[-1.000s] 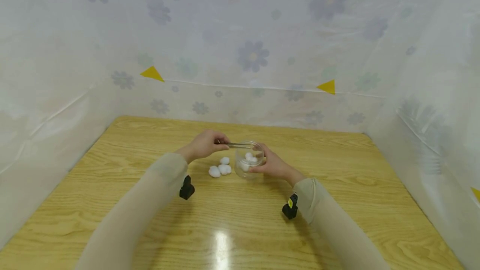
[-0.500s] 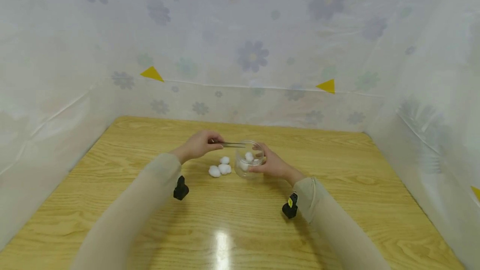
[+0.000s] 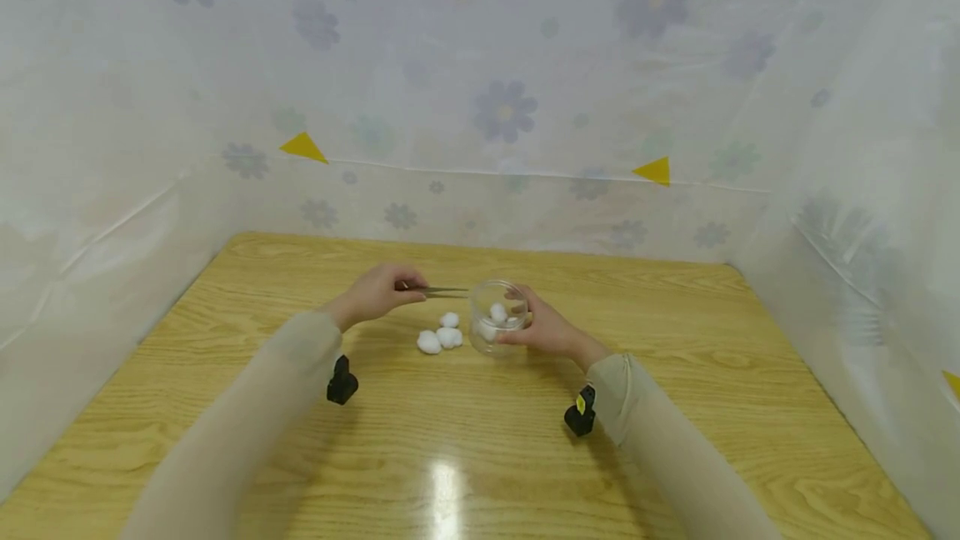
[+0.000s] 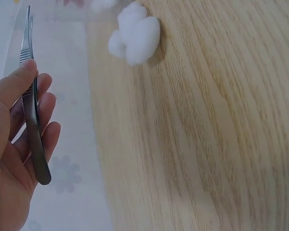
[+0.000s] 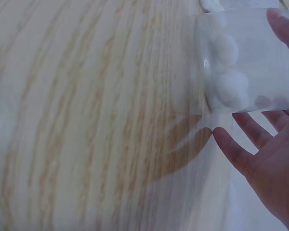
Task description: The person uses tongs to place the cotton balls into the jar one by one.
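My left hand (image 3: 379, 294) pinches metal tweezers (image 4: 33, 115) between thumb and fingers; their tips point right, near the rim of a clear jar (image 3: 480, 340), with nothing visible between them. Around the jar's right side curl the fingers and thumb of my right hand (image 3: 551, 325). Inside the jar lie several white cotton balls (image 5: 231, 89), some partly hidden by the right hand in the head view. Left of the jar, a small group of cotton balls (image 3: 449, 337) sits together on the table, below the tweezers; the left wrist view shows the same cotton cluster (image 4: 139, 38).
The wood-grain table (image 3: 420, 440) stretches out on all sides of the jar. Behind it hangs a pale flowered plastic sheet (image 3: 525, 140), with more sheeting at left and right. Two yellow triangles mark the back sheet.
My left hand has drawn the tweezers leftward, from over the jar's mouth to just outside its left rim. My right hand and the jar have stayed in place.
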Demonstrator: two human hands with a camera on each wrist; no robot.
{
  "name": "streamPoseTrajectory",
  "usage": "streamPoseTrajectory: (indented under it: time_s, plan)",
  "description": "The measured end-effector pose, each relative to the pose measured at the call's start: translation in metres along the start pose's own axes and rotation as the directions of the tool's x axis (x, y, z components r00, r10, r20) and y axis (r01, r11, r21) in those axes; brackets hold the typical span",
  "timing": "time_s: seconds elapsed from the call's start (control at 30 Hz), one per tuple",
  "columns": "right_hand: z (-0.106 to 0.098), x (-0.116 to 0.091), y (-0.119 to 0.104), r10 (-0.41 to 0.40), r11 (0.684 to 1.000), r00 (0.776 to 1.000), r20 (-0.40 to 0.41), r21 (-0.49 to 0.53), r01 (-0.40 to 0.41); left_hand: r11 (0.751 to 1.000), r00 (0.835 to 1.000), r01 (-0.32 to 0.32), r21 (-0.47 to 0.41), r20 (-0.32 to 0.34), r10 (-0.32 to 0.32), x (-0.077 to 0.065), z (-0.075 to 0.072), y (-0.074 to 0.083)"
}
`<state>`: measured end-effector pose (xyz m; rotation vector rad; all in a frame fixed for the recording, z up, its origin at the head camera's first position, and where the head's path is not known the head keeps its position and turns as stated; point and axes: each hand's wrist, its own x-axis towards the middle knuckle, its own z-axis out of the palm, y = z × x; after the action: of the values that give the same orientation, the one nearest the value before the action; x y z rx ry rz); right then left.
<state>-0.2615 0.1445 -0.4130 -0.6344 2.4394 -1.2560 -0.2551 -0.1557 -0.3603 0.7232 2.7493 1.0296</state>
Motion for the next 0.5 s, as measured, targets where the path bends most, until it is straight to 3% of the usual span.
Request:
streamPoseTrajectory:
  time_s: [0.5]
  plan:
    - [-0.001, -0.001, 0.000, -0.020, 1.000, 1.000, -0.002, 0.011, 0.020, 0.999, 0.999, 0.043, 0.002, 0.025, -0.043, -0.014, -0.005, -0.017]
